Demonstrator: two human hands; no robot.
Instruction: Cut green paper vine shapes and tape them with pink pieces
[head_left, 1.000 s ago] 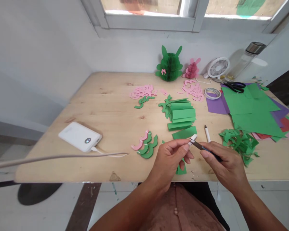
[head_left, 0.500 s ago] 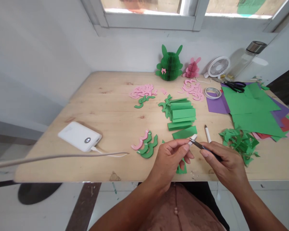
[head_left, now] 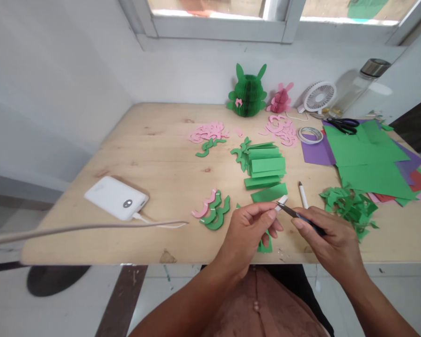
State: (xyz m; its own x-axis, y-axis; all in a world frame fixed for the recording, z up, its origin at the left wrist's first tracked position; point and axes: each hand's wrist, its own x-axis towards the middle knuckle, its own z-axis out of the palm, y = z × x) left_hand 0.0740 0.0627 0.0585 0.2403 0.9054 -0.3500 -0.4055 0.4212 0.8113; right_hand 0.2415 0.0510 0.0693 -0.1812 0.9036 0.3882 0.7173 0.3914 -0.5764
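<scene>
My left hand (head_left: 247, 229) pinches a small white strip (head_left: 283, 200) between thumb and forefinger, its other fingers loosely curled. My right hand (head_left: 331, 241) grips dark, slim tweezers (head_left: 289, 213), their pointed tip against the strip by the left fingertips. Under the left hand lies a green paper piece (head_left: 264, 247), mostly covered. Folded green paper strips (head_left: 267, 166) are laid out just beyond my hands. To the left sit wavy green cutouts (head_left: 215, 218) and a pink one (head_left: 200, 210), some bearing small white bits. A white pen (head_left: 303, 194) rests beyond my right hand.
Green scraps (head_left: 351, 208) and stacked coloured sheets (head_left: 368, 154) with black scissors (head_left: 344, 125) occupy the right side. A tape roll (head_left: 310, 135), fan (head_left: 319, 96), bottle (head_left: 359, 89) and paper rabbits (head_left: 249, 96) stand behind. A cabled power bank (head_left: 115, 198) lies left.
Both hands keep almost the same pose, with the tweezer tip still at the white strip. The view has shifted very slightly.
</scene>
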